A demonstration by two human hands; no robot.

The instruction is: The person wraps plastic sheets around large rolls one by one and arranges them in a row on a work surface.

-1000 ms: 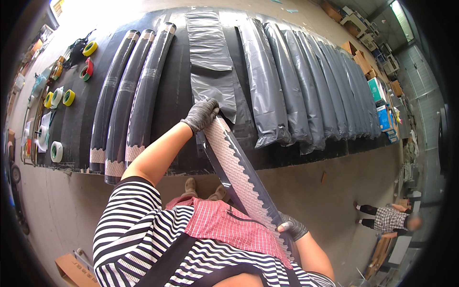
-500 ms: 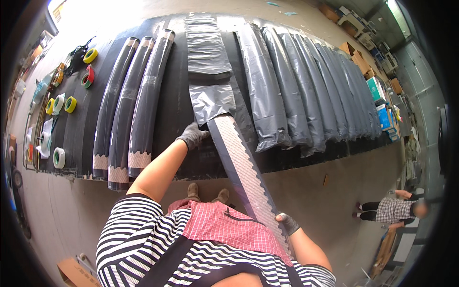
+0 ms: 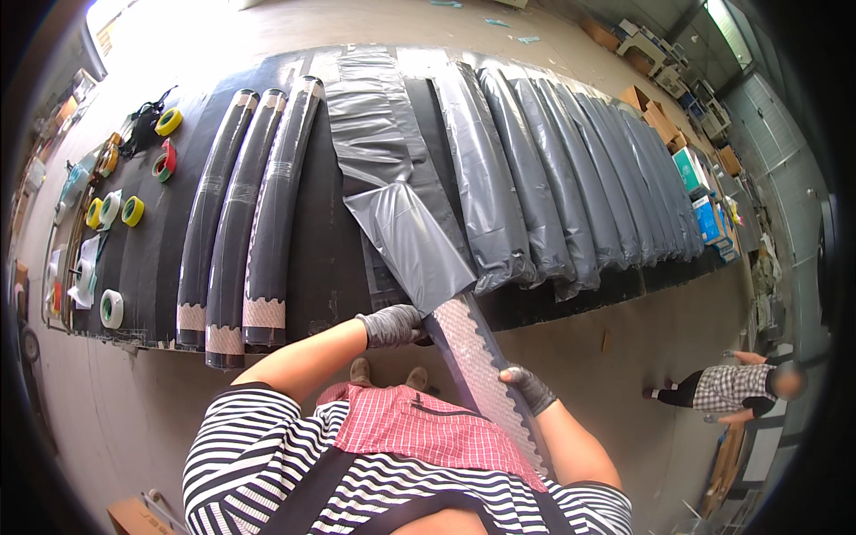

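A roll with dark edges and a whitish, wavy-edged patterned band (image 3: 473,349) slants from my body up to the table. Its far end is inside a grey plastic bag (image 3: 412,245), which lies wrinkled across the table. My left hand (image 3: 392,326), in a grey glove, is closed at the bag's mouth beside the roll; its fingertips are partly hidden. Lower down and to the right, my gloved right hand (image 3: 530,390) grips the side of the roll, with the thumb on top.
Three clear-wrapped dark rolls (image 3: 259,214) lie left on the black table (image 3: 312,294). Several grey bagged rolls (image 3: 490,187) lie right. Tape rolls (image 3: 111,308) sit at the far left. Another person (image 3: 736,392) stands at the right, beyond the table.
The bag's mouth has come down the roll toward me and covers more of it. My left hand has moved right and nearer with it; my right hand has shifted slightly up the picture.
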